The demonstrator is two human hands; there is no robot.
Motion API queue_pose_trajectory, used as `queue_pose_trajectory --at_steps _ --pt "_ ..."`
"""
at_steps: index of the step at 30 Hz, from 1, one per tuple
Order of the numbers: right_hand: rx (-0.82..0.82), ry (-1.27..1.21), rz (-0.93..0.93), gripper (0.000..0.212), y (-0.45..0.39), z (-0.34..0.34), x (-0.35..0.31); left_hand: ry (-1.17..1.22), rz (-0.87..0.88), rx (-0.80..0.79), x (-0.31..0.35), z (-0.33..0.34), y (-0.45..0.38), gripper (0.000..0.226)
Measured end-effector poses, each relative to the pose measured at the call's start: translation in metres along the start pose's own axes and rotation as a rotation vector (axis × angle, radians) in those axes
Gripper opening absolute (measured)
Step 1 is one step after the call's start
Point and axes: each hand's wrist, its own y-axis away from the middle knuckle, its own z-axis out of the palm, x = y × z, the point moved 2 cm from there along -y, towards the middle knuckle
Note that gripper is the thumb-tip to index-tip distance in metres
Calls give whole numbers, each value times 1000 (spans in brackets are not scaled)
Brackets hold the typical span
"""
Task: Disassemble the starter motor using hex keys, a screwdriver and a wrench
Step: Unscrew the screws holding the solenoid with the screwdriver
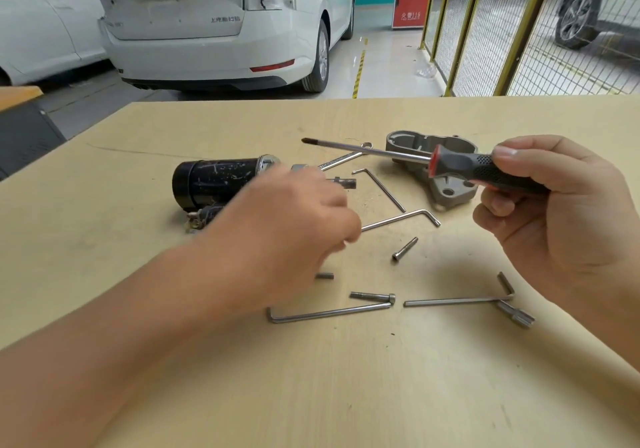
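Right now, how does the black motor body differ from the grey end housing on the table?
The black motor body is a scuffed dark cylinder lying on its side; the grey end housing is an open cast-metal shell, detached. The left hand partly hides the body, the screwdriver the housing. Both rest on the table.

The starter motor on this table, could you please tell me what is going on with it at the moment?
A person is taking it apart on the pale wooden table. The right hand grips a black-and-red-handled screwdriver, held above the table with its tip pointing left. The left hand, motion-blurred, reaches in beside the black cylindrical motor body. The grey cast-metal end housing already lies apart, and silver hex keys and loose bolts lie scattered around.
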Motion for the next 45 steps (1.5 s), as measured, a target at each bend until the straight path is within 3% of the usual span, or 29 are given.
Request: queue_pose_trajectory --at_steps 10,15,17,21,25,27,34,37,40,45 --pt "3 18 49 12 -3 -1 4 119 -105 -121 3 16 0 14" --pt "19 15 59 11 -4 -3 1 226 -188 185 -43 -21 7 19" --pt "30 13 63 11 -5 -3 1 287 -280 81 -75 -34 19 44" --pt "40 23 75 15 -4 -3 3 309 -487 -425 -109 -30 48 122" --pt "24 18 92 16 -4 -1 5 93 -432 -558 -115 -14 46 151" --pt "7 25 99 16 -3 0 5 142 -432 -536 -115 -14 42 148" --pt "-12 15 105 15 -2 2 7 245 -457 -461 -113 -19 34 105" --pt "-17 0 89 13 -2 2 6 468 -582 -501 -130 -24 23 92" --pt "-36 -8 80 9 -2 2 6 657 -577 -534 -150 -29 10 68" --pt "-51 -5 69 11 -5 -2 9 813 -637 -449 -180 -24 2 70"
